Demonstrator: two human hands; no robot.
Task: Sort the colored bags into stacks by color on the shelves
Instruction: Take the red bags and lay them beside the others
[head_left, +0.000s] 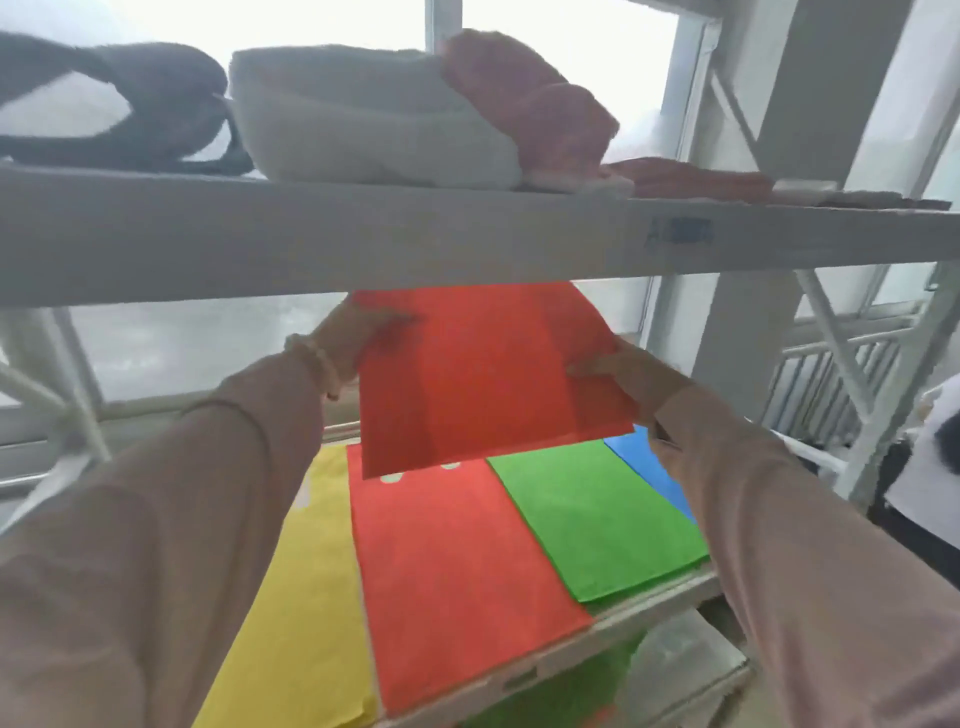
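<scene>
Left hand and right hand pinch flat red fabric bag by side edges, airborne over red stack. I count yellow stack, green stack, blue stack side by side on white metal shelf. Sorting looks well along; leftovers unseen.
</scene>
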